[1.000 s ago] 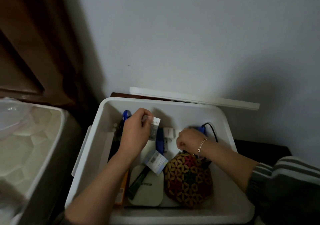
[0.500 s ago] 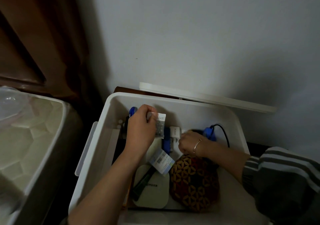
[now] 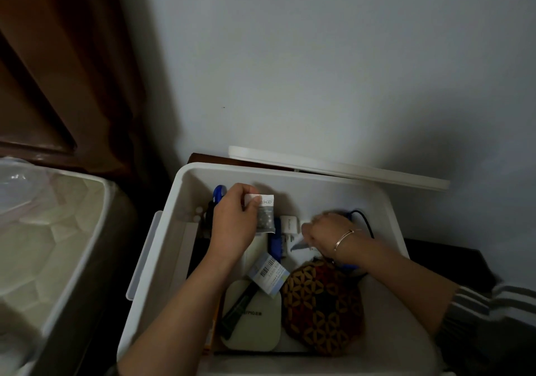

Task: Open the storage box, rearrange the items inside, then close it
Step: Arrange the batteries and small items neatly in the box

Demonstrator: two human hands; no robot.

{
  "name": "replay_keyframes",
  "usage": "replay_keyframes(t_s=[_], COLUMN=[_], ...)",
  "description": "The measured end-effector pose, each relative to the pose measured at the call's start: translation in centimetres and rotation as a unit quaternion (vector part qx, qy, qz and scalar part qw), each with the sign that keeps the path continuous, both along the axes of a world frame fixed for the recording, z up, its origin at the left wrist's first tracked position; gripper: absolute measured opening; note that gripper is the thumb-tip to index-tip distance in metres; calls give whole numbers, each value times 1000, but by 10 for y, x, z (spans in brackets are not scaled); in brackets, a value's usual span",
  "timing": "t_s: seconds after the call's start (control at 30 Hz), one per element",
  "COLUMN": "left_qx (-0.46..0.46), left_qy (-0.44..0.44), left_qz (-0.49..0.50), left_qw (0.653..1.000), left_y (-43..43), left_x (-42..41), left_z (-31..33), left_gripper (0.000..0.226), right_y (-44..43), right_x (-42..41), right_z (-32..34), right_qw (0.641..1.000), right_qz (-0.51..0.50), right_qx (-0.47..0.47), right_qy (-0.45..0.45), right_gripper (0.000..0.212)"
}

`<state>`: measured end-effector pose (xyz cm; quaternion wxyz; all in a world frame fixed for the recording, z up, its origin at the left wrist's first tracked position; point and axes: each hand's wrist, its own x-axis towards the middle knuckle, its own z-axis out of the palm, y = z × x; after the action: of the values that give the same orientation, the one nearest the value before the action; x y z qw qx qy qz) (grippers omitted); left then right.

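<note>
The white storage box (image 3: 174,201) stands open, and its lid (image 3: 333,170) leans behind it against the wall. My left hand (image 3: 232,225) is over the box's back left and pinches a small clear packet (image 3: 265,214) with a white header card. My right hand (image 3: 327,235) reaches in at the back middle, fingers curled over white items; what it grips is blurred. Inside lie a white charger (image 3: 289,225), a barcode-labelled packet (image 3: 269,274), a flat white device (image 3: 255,326), a patterned red and yellow pouch (image 3: 322,306) and a blue item with a black cable (image 3: 362,219).
A white bin (image 3: 58,230) with a quilted-looking lining stands to the left of the box. Dark wooden furniture (image 3: 52,71) fills the upper left. The grey wall (image 3: 319,71) runs directly behind the box.
Both hands stay inside the box. My left hand keeps hold of the small packet at the back. My right hand has shifted slightly among the white items in the middle.
</note>
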<state>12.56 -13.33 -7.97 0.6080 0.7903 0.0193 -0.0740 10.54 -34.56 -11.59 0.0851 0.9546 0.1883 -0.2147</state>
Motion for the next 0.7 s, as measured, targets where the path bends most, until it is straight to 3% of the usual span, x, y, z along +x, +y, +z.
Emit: replay_keyframes(t_s=[0.07,0.17,0.23,0.33,0.4,0.57,0.7], left_qx=[-4,-17,-53,-98,-115,-141,-162], left_qy=[15,23,39,90,137,180,215], left_qz=[-11,-27,-34,-49,-80,-178,-252], left_qw=[1000,999,997,990,981,957,930], left_y=[-1,-3,-3,-4,-7,-14,-6], left_x=[-1,-4,-8,-16,-21,-48,-74], left_z=[1,5,8,15,19,34,48], left_gripper=[14,16,16,18,18,20,26], right_y=[-3,-5,-5,-2,2,19,34], right_x=[-6,-21,-33,-50,-59,-73,-83], right_z=[15,39,56,79,94,115,119], right_qw=[984,890,821,775,786,881,889], right_qz=[-123,-303,-359,-361,-326,-233,-232], right_qx=[118,332,438,512,521,410,388], right_qy=[-49,-81,-81,-76,-67,-42,-71], right_gripper=[10,13,17,22,28,14,13])
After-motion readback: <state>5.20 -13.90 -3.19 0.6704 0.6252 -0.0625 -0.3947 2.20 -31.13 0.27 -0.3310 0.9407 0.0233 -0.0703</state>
